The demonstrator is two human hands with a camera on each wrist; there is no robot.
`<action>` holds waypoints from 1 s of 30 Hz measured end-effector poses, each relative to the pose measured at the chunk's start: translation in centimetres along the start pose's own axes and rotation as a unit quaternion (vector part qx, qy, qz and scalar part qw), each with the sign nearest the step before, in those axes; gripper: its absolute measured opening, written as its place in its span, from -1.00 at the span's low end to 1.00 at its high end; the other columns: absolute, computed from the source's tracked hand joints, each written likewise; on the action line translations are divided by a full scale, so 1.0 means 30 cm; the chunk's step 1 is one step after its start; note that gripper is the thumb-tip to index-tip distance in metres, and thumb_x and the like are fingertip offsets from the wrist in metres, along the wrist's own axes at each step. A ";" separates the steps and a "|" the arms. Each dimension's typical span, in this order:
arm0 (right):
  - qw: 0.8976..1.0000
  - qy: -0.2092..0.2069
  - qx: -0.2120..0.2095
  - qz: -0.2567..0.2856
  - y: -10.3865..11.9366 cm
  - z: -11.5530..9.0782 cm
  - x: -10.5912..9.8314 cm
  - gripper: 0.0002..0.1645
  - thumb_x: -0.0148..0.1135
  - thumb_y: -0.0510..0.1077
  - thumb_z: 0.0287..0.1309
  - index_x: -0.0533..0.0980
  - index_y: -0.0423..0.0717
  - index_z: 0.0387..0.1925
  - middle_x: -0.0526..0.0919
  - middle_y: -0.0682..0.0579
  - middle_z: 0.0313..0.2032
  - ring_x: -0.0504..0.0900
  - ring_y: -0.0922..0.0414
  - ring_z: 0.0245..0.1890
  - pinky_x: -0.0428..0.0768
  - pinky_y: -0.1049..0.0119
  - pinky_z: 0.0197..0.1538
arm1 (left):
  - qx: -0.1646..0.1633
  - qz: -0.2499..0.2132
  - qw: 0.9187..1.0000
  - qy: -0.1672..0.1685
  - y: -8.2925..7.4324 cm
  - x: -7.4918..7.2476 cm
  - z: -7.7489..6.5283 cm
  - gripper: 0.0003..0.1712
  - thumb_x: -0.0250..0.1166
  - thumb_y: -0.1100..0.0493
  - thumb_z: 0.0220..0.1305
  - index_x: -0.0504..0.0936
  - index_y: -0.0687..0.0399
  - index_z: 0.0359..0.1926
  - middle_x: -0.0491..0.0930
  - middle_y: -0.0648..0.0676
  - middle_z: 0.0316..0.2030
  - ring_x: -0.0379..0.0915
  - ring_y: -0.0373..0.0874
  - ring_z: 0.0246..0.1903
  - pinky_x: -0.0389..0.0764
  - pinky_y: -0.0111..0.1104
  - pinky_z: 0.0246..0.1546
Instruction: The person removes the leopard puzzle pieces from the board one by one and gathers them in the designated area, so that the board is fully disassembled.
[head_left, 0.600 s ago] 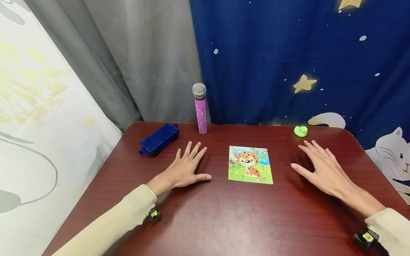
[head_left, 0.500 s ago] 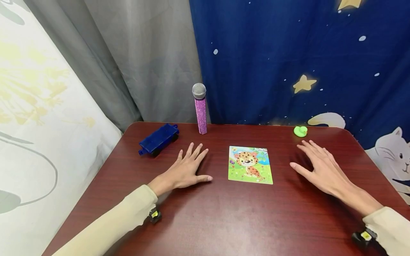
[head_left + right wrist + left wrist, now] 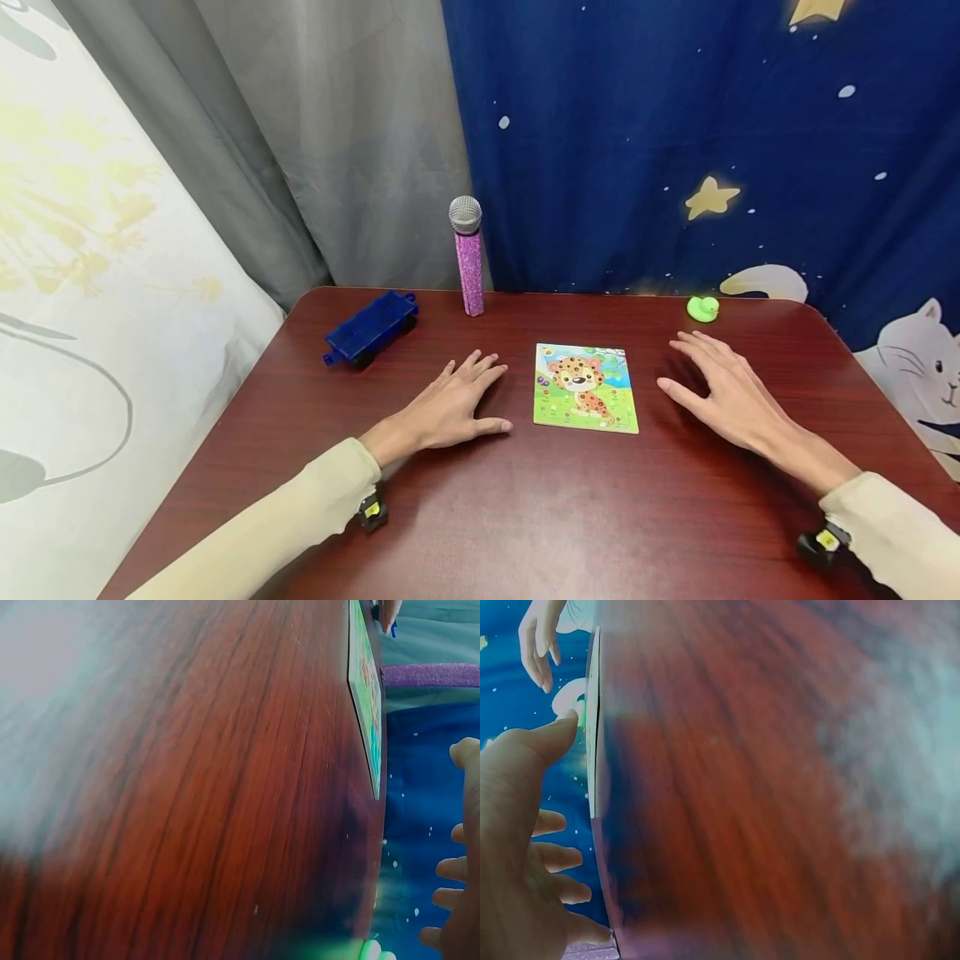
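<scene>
A thin square picture board [image 3: 585, 388] with a cartoon leopard lies flat between my two hands. Fingers spread and holding nothing, my left hand [image 3: 448, 407] hovers low to the left of the board. My right hand [image 3: 727, 392] is on the board's other side, its fingers extended and its palm down, also holding nothing. In the right wrist view the board [image 3: 364, 697] shows nearly edge-on. The left wrist view has my left hand [image 3: 517, 825] at its left edge, with my right hand [image 3: 538, 637] farther off.
On the reddish-brown table [image 3: 555, 517], a blue toy wagon [image 3: 371, 327] stands at the back left. Beside it a pink-handled microphone [image 3: 469, 262] stands upright. A green toy duck [image 3: 702, 309] sits near the back right edge, with curtains [image 3: 600, 167] behind.
Both hands have moved inward toward the picture board, the left going right and slightly nearer, the right going left. The things on the table have stayed put.
</scene>
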State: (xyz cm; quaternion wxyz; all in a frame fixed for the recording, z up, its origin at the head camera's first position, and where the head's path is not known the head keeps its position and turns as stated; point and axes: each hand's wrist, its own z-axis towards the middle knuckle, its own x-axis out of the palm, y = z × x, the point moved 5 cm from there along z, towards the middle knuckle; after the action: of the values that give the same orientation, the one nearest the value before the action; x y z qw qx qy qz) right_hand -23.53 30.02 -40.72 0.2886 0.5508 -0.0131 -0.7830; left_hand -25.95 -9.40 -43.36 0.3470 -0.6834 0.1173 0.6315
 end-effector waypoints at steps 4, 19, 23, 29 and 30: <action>1.000 0.005 -0.007 0.008 0.023 0.023 0.028 -0.19 0.48 0.14 0.41 0.51 -0.27 0.45 0.48 -0.38 0.47 0.35 -0.36 0.51 0.30 -0.52 0.40 | 0.008 -0.011 1.000 -0.006 -0.015 0.005 0.007 0.07 0.40 -0.43 0.42 0.34 0.05 0.69 0.23 0.17 0.69 -0.01 0.21 0.72 0.07 0.32 0.63; 0.998 0.045 -0.026 0.039 0.105 0.114 0.158 -0.21 0.44 0.16 0.46 0.52 -0.26 0.46 0.51 -0.25 0.46 0.39 -0.26 0.50 0.35 -0.41 0.43 | 0.060 -0.050 0.996 -0.039 -0.075 0.033 0.062 -0.01 0.48 -0.32 0.40 0.43 0.10 0.63 0.32 0.17 0.64 0.05 0.22 0.70 0.10 0.23 0.66; 0.996 0.064 -0.018 0.051 0.120 0.136 0.187 -0.20 0.41 0.20 0.48 0.52 -0.23 0.48 0.51 -0.20 0.47 0.39 -0.23 0.50 0.33 -0.37 0.46 | 0.066 -0.064 0.995 -0.036 -0.088 0.044 0.077 -0.02 0.48 -0.32 0.40 0.44 0.11 0.62 0.31 0.18 0.63 0.02 0.25 0.70 0.06 0.19 0.68; 0.993 0.084 -0.026 0.081 0.138 0.163 0.225 -0.26 0.40 0.18 0.50 0.55 -0.22 0.45 0.55 -0.17 0.44 0.43 -0.19 0.47 0.37 -0.30 0.48 | 0.065 -0.076 0.994 -0.034 -0.095 0.066 0.096 -0.04 0.49 -0.31 0.41 0.45 0.11 0.60 0.32 0.18 0.63 0.01 0.25 0.70 0.04 0.17 0.69; 0.992 0.087 -0.028 0.087 0.141 0.168 0.230 -0.27 0.40 0.17 0.50 0.55 -0.22 0.44 0.55 -0.16 0.43 0.44 -0.18 0.46 0.38 -0.29 0.48 | 0.065 -0.078 0.994 -0.034 -0.095 0.069 0.099 -0.04 0.49 -0.30 0.41 0.45 0.11 0.60 0.32 0.18 0.63 0.01 0.25 0.70 0.04 0.18 0.69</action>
State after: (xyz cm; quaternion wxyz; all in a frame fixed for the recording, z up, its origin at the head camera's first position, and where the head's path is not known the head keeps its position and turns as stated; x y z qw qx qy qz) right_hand -27.63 21.79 -43.22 0.3710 0.6051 -0.0137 -0.7043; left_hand -26.20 -4.90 -44.26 0.4423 -0.6446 0.0927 0.6166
